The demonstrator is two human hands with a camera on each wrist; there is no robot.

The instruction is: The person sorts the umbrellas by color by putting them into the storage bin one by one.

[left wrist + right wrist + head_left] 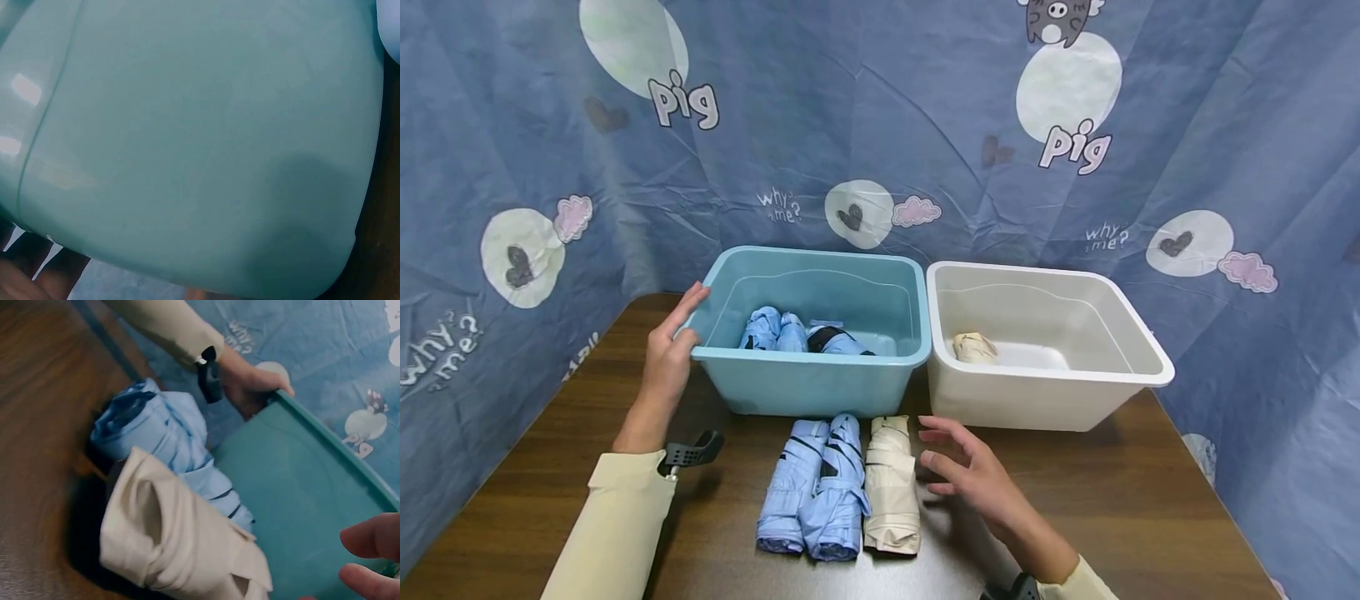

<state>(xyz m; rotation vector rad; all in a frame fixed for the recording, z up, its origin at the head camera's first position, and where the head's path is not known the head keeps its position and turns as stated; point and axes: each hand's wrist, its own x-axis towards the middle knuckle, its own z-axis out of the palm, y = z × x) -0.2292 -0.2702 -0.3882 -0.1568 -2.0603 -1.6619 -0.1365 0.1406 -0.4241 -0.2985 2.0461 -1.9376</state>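
My left hand (670, 350) grips the left rim of a light-blue plastic bin (820, 387) near its front corner. My right hand (966, 471), fingers spread and holding nothing, hovers just right of a beige rolled bundle (891, 492) that looks like a folded umbrella. Two similar blue bundles (792, 492) lie to its left on the table, in front of the blue bin. Inside that bin are several blue bundles (763, 327). A white bin (1045, 400) stands against its right side, with one beige bundle (975, 347) inside, partly hidden by the front wall.
Both bins stand toward the back of a brown wooden table (1075, 500). Behind it hangs a blue printed curtain (880, 108). A dark wrist mount (692, 450) is on the left wrist.
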